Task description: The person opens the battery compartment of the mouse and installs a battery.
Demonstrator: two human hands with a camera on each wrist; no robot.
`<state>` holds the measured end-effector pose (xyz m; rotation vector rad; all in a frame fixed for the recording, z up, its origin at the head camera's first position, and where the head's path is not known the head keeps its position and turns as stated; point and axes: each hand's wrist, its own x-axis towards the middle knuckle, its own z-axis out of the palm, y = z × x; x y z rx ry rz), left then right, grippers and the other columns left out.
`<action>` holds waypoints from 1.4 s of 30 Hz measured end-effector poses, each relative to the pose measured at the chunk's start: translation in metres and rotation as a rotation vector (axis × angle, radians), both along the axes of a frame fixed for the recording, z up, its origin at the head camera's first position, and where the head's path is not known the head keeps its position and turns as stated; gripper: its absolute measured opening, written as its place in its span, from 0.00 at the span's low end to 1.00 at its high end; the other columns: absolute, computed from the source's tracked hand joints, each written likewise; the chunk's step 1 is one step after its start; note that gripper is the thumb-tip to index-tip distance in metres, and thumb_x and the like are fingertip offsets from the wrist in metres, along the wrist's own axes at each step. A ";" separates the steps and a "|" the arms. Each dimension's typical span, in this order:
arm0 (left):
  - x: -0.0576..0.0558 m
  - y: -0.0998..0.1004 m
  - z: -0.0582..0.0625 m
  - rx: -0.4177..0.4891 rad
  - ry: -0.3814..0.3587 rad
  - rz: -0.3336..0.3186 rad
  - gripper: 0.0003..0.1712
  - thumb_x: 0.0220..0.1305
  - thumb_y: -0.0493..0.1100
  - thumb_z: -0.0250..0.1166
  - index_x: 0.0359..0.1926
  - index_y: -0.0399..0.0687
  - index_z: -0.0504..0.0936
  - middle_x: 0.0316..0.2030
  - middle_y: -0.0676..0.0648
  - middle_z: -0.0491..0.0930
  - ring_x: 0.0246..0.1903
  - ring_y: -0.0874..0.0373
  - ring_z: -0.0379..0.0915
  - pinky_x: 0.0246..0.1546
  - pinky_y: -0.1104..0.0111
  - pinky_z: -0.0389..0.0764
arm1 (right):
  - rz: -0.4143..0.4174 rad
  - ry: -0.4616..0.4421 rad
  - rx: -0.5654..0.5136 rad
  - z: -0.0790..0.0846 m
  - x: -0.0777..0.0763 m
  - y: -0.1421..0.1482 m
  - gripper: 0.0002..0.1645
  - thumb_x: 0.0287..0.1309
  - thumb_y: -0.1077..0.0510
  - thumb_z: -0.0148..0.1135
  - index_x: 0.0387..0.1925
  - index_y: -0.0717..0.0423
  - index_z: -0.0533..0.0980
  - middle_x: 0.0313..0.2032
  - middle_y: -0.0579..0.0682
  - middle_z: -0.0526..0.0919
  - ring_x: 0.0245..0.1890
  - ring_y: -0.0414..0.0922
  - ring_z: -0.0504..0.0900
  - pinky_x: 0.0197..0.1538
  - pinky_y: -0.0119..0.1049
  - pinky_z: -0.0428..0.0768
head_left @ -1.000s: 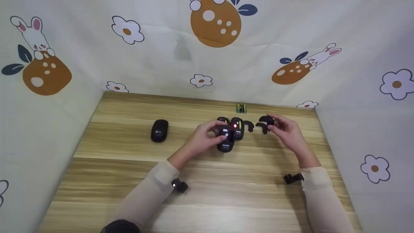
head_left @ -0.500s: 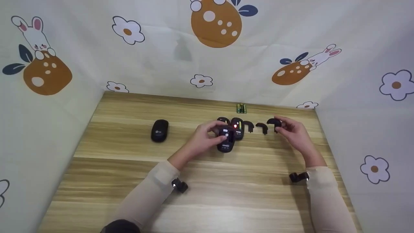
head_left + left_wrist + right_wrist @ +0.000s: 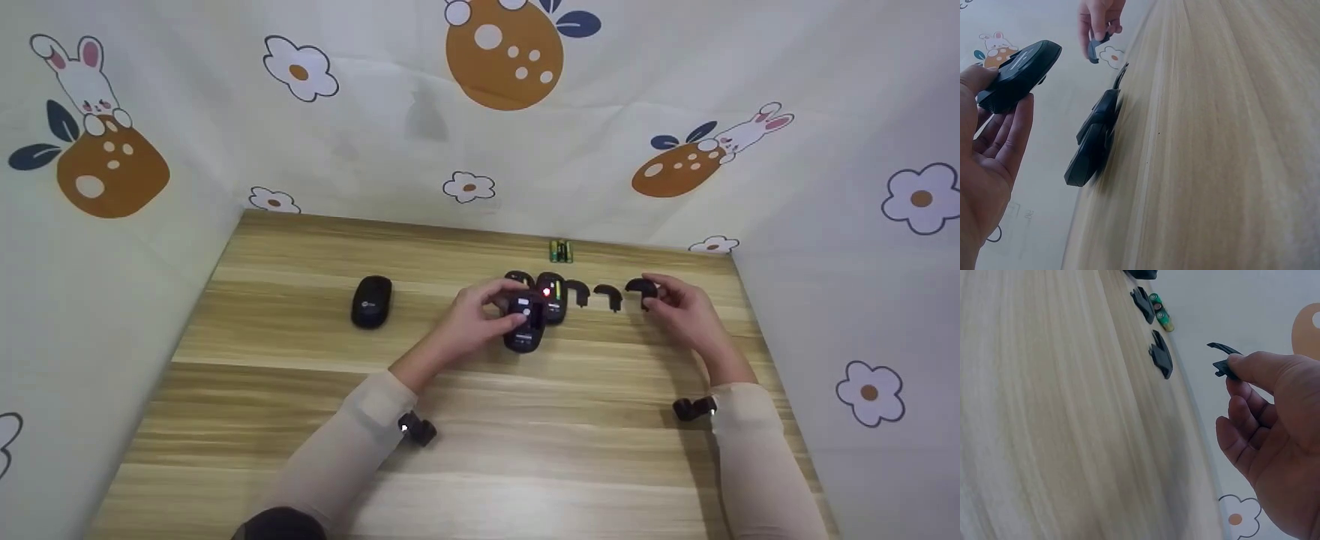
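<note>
My left hand (image 3: 474,313) grips a black computer mouse (image 3: 523,337), underside up with its battery slot uncovered. In the left wrist view that mouse (image 3: 1022,73) is pinched between thumb and fingers, above the table. My right hand (image 3: 686,304) pinches a curved black battery cover (image 3: 640,286), seen in the right wrist view as a thin hooked cover (image 3: 1224,368) held off the table. Left of it lie two similar covers, one nearer (image 3: 610,295) and one farther (image 3: 578,291). Two upturned mice, one (image 3: 553,309) with a glowing red light and another (image 3: 516,277) partly hidden, rest behind the held mouse.
A black mouse (image 3: 371,301) sits right side up at the left of the wooden table (image 3: 480,435). Several green batteries (image 3: 561,251) lie by the back edge. A patterned cloth (image 3: 360,135) walls the back and both sides.
My right hand has moved to the right with the battery cover, away from the two covers on the table, and slightly lower. The left hand keeps its mouse in place.
</note>
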<state>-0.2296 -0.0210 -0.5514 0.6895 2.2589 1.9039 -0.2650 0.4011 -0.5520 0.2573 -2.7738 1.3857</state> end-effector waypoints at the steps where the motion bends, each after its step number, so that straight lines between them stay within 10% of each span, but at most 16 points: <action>1: 0.000 0.000 0.000 0.000 0.003 0.000 0.26 0.68 0.40 0.79 0.65 0.50 0.86 0.49 0.50 0.88 0.47 0.52 0.83 0.60 0.43 0.83 | 0.000 -0.007 -0.002 -0.001 0.000 0.001 0.28 0.70 0.69 0.71 0.69 0.64 0.81 0.37 0.59 0.83 0.31 0.38 0.77 0.33 0.24 0.76; 30: 0.000 0.000 0.000 -0.012 -0.011 0.016 0.27 0.67 0.41 0.80 0.65 0.51 0.86 0.49 0.51 0.87 0.47 0.54 0.82 0.52 0.55 0.87 | 0.008 -0.083 0.143 -0.025 -0.015 0.014 0.27 0.74 0.66 0.70 0.70 0.65 0.79 0.39 0.56 0.83 0.36 0.44 0.77 0.37 0.27 0.75; 42: -0.002 0.001 -0.002 0.003 0.015 0.003 0.26 0.67 0.41 0.80 0.65 0.48 0.86 0.48 0.50 0.88 0.46 0.52 0.83 0.57 0.45 0.85 | 0.011 -0.104 0.228 -0.027 -0.018 0.015 0.26 0.76 0.62 0.69 0.71 0.64 0.79 0.44 0.59 0.85 0.41 0.48 0.80 0.42 0.30 0.76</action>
